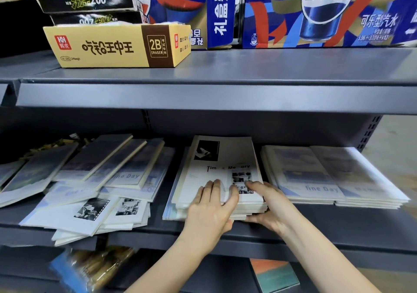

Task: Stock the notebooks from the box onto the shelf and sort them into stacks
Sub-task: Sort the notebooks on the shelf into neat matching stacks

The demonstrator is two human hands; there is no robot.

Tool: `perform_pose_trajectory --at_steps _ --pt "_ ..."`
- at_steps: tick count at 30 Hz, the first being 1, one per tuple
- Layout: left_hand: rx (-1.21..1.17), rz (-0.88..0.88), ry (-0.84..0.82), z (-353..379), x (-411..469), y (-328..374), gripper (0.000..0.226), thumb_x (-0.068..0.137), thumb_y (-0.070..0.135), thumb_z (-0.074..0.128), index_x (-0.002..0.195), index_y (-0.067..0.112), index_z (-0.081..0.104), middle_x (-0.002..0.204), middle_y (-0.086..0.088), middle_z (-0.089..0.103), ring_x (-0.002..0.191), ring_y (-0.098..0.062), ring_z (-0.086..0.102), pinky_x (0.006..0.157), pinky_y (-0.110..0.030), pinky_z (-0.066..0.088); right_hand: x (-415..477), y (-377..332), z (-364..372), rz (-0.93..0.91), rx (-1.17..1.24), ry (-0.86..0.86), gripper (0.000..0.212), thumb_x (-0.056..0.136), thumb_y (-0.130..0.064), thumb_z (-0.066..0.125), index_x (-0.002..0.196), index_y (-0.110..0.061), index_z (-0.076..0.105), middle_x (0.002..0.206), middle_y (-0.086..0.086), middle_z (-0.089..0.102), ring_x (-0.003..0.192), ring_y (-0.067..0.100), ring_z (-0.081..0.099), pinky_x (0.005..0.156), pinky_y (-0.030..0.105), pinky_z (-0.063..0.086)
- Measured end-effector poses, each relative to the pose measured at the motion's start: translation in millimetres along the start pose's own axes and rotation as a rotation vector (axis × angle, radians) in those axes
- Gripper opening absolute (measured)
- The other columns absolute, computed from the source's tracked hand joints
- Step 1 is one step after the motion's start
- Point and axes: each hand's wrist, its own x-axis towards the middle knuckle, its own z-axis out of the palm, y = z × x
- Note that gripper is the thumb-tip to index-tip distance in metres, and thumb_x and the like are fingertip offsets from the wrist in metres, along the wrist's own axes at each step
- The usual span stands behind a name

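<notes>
A stack of white "Time & Memory" notebooks lies in the middle of the grey shelf. My left hand grips its front edge, fingers flat on the top cover and thumb under the stack. My right hand holds the stack's front right corner, fingers on top and thumb below. To the right sit two neat stacks of blue "fine Day" notebooks. On the left, a loose, overlapping heap of mixed notebooks spreads over the shelf.
The shelf above carries a yellow eraser carton, black boxes and blue cola cartons. Below, a blue snack bag and a teal-and-orange book lie on the lower shelf.
</notes>
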Motion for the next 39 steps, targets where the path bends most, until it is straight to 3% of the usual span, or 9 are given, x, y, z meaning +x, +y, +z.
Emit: perform_pose_trajectory --at_steps 4,9,12,15,19,25,31,34,39 --pt "-0.016 0.007 0.021 6.8 4.4 9.2 0.087 0.038 0.040 0.080 0.115 0.018 0.048 0.103 -0.015 0.066 0.092 -0.027 0.066 0.079 -0.035 0.056 0.4 -1.3 -10.0 -0.007 0.007 0.044 0.065 0.082 -0.015 0.070 0.138 -0.010 0.038 0.141 0.001 0.033 0.134 0.030 0.028 0.088 0.067 0.043" --pt "-0.065 -0.010 0.022 7.1 3.4 12.0 0.087 0.044 0.057 0.080 0.117 0.020 0.051 0.108 -0.013 0.065 0.096 -0.026 0.065 0.083 -0.035 0.055 -3.0 -2.0 -13.1 0.027 0.010 0.049 0.054 0.081 -0.012 0.070 0.129 -0.009 0.045 0.127 0.013 0.046 0.110 0.039 0.053 0.084 0.067 0.046" --pt "-0.221 -0.052 0.079 -4.8 0.9 -5.9 0.056 0.074 0.065 0.052 0.113 0.025 0.055 0.110 -0.001 0.065 0.101 -0.018 0.062 0.083 -0.029 0.050 -2.5 0.6 -13.8 0.011 -0.008 0.026 0.049 0.083 -0.011 0.066 0.127 -0.006 0.047 0.125 0.018 0.052 0.102 0.039 0.058 0.082 0.061 0.050" --pt "-0.506 -0.406 0.133 -17.5 2.2 -40.2 0.049 0.090 0.054 0.034 0.113 0.020 0.060 0.114 0.003 0.062 0.108 -0.015 0.055 0.088 -0.027 0.041 -6.1 -1.4 -10.0 -0.014 -0.086 0.023 0.045 0.089 -0.016 0.061 0.129 -0.007 0.045 0.115 0.012 0.060 0.095 0.031 0.062 0.071 0.046 0.054" --pt "-0.886 -0.809 0.026 -9.1 6.5 -83.7 0.042 0.099 0.036 0.033 0.125 0.011 0.054 0.127 -0.007 0.056 0.123 -0.025 0.048 0.090 -0.023 0.032 -3.1 -0.9 -11.3 -0.125 -0.296 0.052 0.061 0.093 -0.028 0.056 0.144 -0.009 0.028 0.146 0.010 0.040 0.134 0.028 0.038 0.109 0.045 0.029" --pt "-1.346 -1.054 -0.109 13.6 9.4 -100.4 0.068 0.089 0.060 0.039 0.138 0.013 0.043 0.139 -0.001 0.048 0.129 -0.019 0.044 0.113 -0.039 0.029 2.9 0.8 -2.1 -0.191 -0.502 0.040 0.064 0.094 -0.030 0.053 0.145 -0.004 0.025 0.148 0.009 0.036 0.136 0.024 0.033 0.107 0.035 0.026" --pt "-1.462 -1.052 -0.225 6.7 21.1 -95.9 0.044 0.095 0.051 0.039 0.128 0.024 0.049 0.119 0.004 0.060 0.108 -0.015 0.057 0.083 -0.023 0.050 8.0 -4.4 6.9 -0.246 -0.460 -0.003 0.019 0.097 -0.021 0.050 0.113 -0.027 0.041 0.114 -0.009 0.055 0.097 0.007 0.051 0.090 0.023 0.034" --pt "-1.495 -0.992 -0.316 12.8 16.0 -98.1 0.062 0.086 0.063 0.046 0.136 0.025 0.048 0.133 0.006 0.055 0.123 -0.012 0.050 0.111 -0.034 0.033 12.5 -7.5 5.1 -0.234 -0.474 -0.024 0.011 0.098 -0.019 0.048 0.101 -0.029 0.047 0.099 -0.015 0.060 0.083 -0.004 0.053 0.084 0.021 0.040" --pt "-1.637 -1.028 -0.304 23.0 9.9 -105.4 0.086 0.058 0.077 0.064 0.131 0.035 0.051 0.133 0.009 0.055 0.125 -0.015 0.049 0.111 -0.042 0.031 18.2 -3.9 4.2 -0.194 -0.430 -0.078 0.026 0.097 -0.024 0.048 0.123 -0.024 0.050 0.117 -0.006 0.057 0.096 0.001 0.050 0.090 0.025 0.028"
